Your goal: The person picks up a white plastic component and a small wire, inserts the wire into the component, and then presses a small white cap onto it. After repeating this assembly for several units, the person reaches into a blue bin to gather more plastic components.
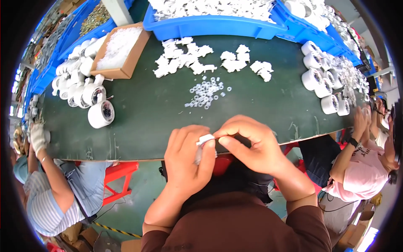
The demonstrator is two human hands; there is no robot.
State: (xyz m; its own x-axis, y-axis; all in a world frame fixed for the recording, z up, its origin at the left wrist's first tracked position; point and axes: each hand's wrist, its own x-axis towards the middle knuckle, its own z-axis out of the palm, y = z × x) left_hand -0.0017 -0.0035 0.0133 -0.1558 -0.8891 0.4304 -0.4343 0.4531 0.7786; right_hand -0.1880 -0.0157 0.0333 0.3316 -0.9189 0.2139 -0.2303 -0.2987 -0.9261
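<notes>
"What have you got from there?"

"My view puts the left hand [184, 164] at the near edge of the table [142, 113], thumb and fingers pinching a small white part [205, 139]."

"And the right hand [256, 147]?"

"Thumb and forefinger look pressed together on a thin dark strip [216, 138] at the part's right end. I can't tell whether the two are joined."

"Which step is that?"

"Fitting or adjusting the strip, I'd judge."

"What does the next move call for?"

"A firm left pinch, I'd say, and a small, straight motion from the right. The rings [205, 91] and loose pieces [179, 57] lie beyond, well apart from both hands."
</notes>
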